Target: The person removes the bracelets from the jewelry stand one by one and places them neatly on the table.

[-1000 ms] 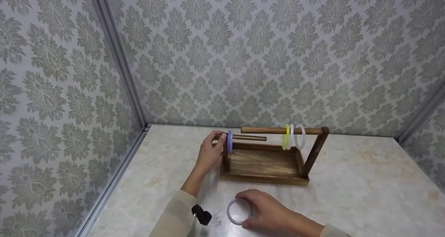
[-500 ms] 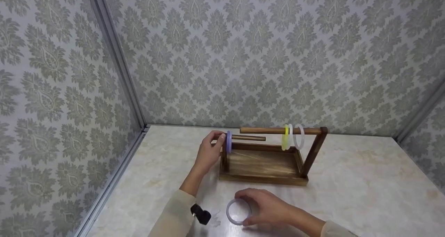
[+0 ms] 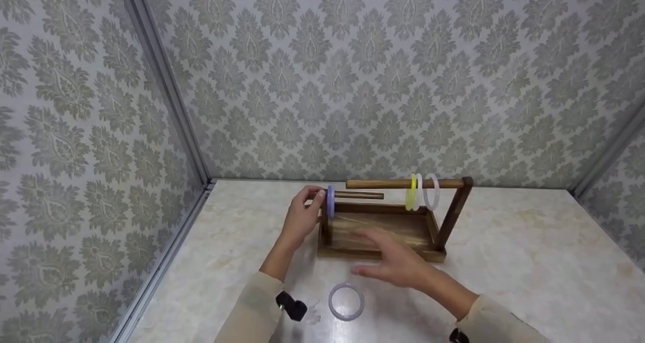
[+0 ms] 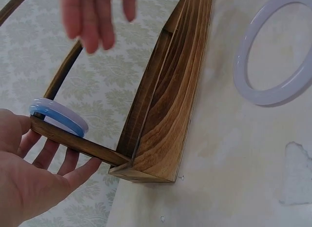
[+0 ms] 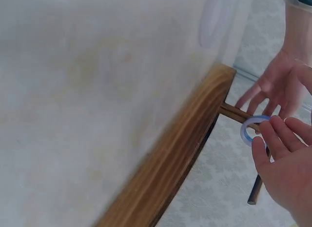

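My left hand [image 3: 302, 214] grips the top of the left post of a wooden bangle stand [image 3: 342, 254]. Right beside its thumb, a blue bangle [image 4: 53, 114] and a pale lilac one hang together at the post end of the lower peg [image 3: 363, 195]. My right hand [image 3: 395, 262] is over the stand's front edge, fingers spread and holding nothing. Below it on the table lies a pale lilac bangle [image 3: 346, 318], flat and apart from both hands. The right wrist view has the right hand's fingers [image 5: 287, 139] overlapping the hung bangles.
On the upper peg [image 3: 373, 184] hang a yellow bangle [image 3: 410, 194], a white one [image 3: 417, 197] and a translucent one [image 3: 437, 192]. A clear crumpled scrap [image 3: 312, 313] lies near the left sleeve. Patterned walls [image 3: 312, 81] enclose the table [image 3: 524, 252] behind and at the sides.
My right hand has let go of the lilac bangle on the table and moved up and forward to the stand. The left hand keeps its grip on the post.
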{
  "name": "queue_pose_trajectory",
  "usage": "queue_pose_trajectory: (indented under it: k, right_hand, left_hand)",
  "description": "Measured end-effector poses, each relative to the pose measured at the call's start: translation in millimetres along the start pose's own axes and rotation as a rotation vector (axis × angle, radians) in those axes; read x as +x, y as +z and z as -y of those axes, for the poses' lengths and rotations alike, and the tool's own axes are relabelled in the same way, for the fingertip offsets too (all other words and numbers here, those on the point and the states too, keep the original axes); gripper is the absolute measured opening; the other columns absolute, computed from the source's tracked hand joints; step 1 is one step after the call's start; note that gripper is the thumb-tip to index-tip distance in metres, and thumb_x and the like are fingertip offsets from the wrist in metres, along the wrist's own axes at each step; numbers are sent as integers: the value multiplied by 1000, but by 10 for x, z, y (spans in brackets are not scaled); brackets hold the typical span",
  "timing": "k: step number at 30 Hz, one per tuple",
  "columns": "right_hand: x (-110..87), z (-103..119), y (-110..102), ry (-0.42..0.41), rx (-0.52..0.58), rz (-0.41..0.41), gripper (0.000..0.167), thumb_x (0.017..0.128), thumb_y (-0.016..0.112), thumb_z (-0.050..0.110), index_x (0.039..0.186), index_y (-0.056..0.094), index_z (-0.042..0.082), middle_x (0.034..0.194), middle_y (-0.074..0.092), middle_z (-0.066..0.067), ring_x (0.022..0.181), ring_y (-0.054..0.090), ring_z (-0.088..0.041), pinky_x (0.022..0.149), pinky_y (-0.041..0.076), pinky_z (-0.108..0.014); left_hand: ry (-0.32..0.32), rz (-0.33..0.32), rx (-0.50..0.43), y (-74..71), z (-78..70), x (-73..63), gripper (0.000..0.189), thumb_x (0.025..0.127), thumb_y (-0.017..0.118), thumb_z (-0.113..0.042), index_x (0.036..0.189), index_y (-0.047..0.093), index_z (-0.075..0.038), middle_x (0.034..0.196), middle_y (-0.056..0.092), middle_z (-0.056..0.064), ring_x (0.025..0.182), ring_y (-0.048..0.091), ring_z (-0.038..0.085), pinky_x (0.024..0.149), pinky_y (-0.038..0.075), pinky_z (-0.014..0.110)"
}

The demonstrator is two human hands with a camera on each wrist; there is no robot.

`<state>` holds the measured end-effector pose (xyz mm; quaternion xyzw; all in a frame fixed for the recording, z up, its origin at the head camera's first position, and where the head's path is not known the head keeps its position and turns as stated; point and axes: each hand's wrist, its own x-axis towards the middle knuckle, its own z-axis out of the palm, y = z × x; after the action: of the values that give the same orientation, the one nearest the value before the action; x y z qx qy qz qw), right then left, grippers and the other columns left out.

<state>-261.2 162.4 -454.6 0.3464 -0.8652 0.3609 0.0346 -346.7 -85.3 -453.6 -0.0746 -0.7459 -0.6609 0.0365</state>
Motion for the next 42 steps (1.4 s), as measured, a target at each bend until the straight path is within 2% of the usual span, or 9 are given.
queue_pose_trajectory:
  k: [4, 8, 15, 20, 27, 36, 42]
  right_hand:
    - [116, 5, -32, -38, -55, -41, 78, 91, 85, 44, 157, 51, 23, 154, 56, -2, 141, 53, -27, 111, 46, -60]
    - [195, -38, 31, -40, -111, -102, 84, 90, 86, 46, 161, 46, 24, 157, 53, -4, 143, 50, -31, 113, 43, -63]
    - [293, -102, 108, -74, -157, -234, 91, 87, 87, 49, 161, 46, 13, 159, 49, -12, 143, 49, -38, 112, 44, -62]
    - [397, -131, 98, -68, -187, -257, 89, 89, 87, 46, 161, 47, 14, 160, 48, -9, 146, 46, -34, 116, 43, -59]
    - [535, -107, 53, -91, -233, -282, 80, 89, 89, 39, 153, 54, 8, 154, 54, -12, 142, 51, -33, 117, 44, -53]
    - [729, -40, -18, 47, -197, -195, 85, 91, 85, 45, 160, 47, 14, 155, 53, -15, 142, 50, -37, 114, 46, -57]
    - [891, 23, -36, 155, -173, -180, 87, 89, 85, 50, 160, 48, 18, 155, 54, -16, 142, 49, -38, 117, 42, -52]
  left_hand:
    - [-21, -16, -5, -19, 2, 17, 34, 113, 54, -35, 135, 62, -11, 132, 61, 14, 119, 64, 31, 97, 59, 52]
    - [-29, -14, -26, -23, 29, 9, 34, 113, 54, -34, 135, 62, -10, 133, 60, 15, 120, 64, 32, 97, 59, 53]
    - [-44, -4, -22, 13, 64, -12, 35, 113, 54, -36, 134, 62, -10, 132, 60, 16, 122, 64, 32, 98, 59, 53]
    - [-45, -8, -30, 28, 28, 12, 34, 112, 55, -36, 133, 63, -10, 130, 61, 15, 123, 64, 33, 97, 59, 53]
    - [-35, -3, -35, 28, 36, 29, 35, 112, 57, -35, 135, 64, -10, 131, 62, 15, 119, 65, 31, 96, 60, 52]
    - [21, -9, -5, 15, 39, 49, 36, 110, 59, -38, 135, 64, -12, 130, 63, 15, 114, 66, 31, 93, 61, 52]
    - [32, 18, -83, -10, 59, 33, 38, 111, 58, -36, 137, 64, -9, 133, 61, 19, 116, 65, 33, 96, 59, 56]
